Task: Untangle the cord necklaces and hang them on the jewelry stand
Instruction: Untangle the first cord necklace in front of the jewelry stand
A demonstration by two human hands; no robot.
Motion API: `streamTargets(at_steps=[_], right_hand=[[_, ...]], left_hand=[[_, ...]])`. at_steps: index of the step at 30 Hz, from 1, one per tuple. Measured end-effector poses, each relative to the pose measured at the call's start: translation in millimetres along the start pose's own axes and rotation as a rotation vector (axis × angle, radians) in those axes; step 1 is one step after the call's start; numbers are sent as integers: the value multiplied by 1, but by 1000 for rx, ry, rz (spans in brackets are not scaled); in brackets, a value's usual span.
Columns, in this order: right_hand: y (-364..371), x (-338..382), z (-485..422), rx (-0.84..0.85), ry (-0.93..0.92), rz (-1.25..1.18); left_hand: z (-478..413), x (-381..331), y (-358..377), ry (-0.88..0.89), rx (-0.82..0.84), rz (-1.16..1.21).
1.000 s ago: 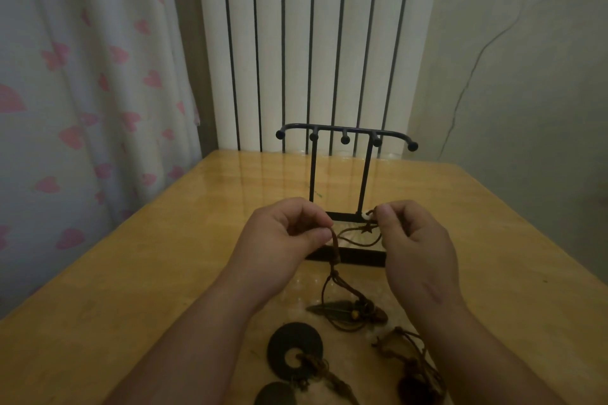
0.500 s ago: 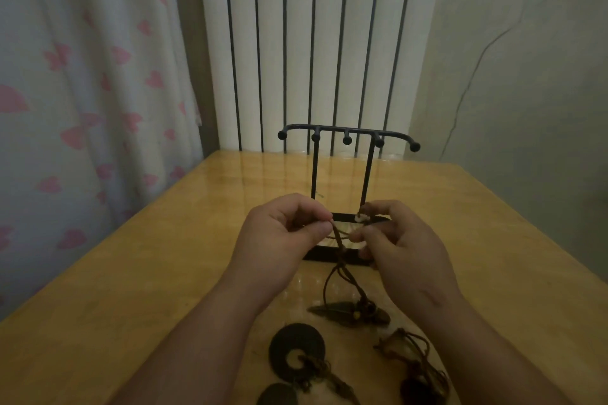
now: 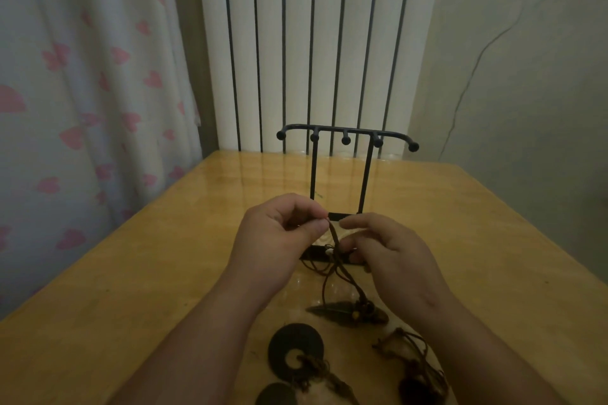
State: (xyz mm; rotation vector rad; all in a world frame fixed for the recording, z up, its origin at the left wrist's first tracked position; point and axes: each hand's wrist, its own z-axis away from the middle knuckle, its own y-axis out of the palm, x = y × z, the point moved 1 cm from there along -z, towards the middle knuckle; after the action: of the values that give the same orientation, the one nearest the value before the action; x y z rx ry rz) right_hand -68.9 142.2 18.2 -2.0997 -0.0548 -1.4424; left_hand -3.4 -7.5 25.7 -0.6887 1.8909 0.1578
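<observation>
**Pinching one cord, hands in front of the stand**

Left hand (image 3: 279, 240): thumb and forefinger pressed together on the top end of a brown cord (image 3: 335, 238), held up off the tabletop (image 3: 131, 289). The other fingers are curled in.

Right hand (image 3: 394, 260): just beside the same cord, lower down, where the strands bunch. The forefinger and thumb are apart, and the thumb tip is at the cord. I cannot tell whether it grips the cord or only touches it.

The cord runs down from the left hand's pinch to a dark leaf-shaped pendant (image 3: 345, 312) lying flat on the tabletop, between the two forearms.

Jewelry stand (image 3: 345, 135): black metal, upright, directly behind the hands. It has two posts and a top bar with ball-tipped pegs. The hands partly hide its base.

Other necklaces lie on the tabletop, nearer the camera:
- ring-shaped disc pendant (image 3: 289, 352) with a tangled cord, beside the left forearm
- dark oval piece (image 3: 276, 396), cut off by the bottom edge
- bunched cord with a dark pendant (image 3: 414, 368), against the right forearm

Behind the tabletop are a white radiator (image 3: 312, 43) and a heart-print curtain (image 3: 82, 76).
</observation>
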Motion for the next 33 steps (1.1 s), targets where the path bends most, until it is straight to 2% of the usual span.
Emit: streamTargets(at_steps=[2, 5, 10, 18, 27, 33], right_hand=[[4, 2, 2, 92, 24, -121], [7, 1, 2, 183, 25, -169], [5, 1, 3, 109, -6, -76], [-5, 5, 3, 66, 3, -86], [-8, 6, 3, 41, -11, -107], [-8, 5, 4, 80, 25, -216]], left_hand=[[0, 0, 0, 8, -8, -10], [1, 1, 0, 14, -9, -23], [0, 3, -1, -9, -56, -27], [-1, 5, -2, -25, -134, -24], [-2, 8, -1, -71, -76, -23], [-1, 7, -1, -63, -63, -53]])
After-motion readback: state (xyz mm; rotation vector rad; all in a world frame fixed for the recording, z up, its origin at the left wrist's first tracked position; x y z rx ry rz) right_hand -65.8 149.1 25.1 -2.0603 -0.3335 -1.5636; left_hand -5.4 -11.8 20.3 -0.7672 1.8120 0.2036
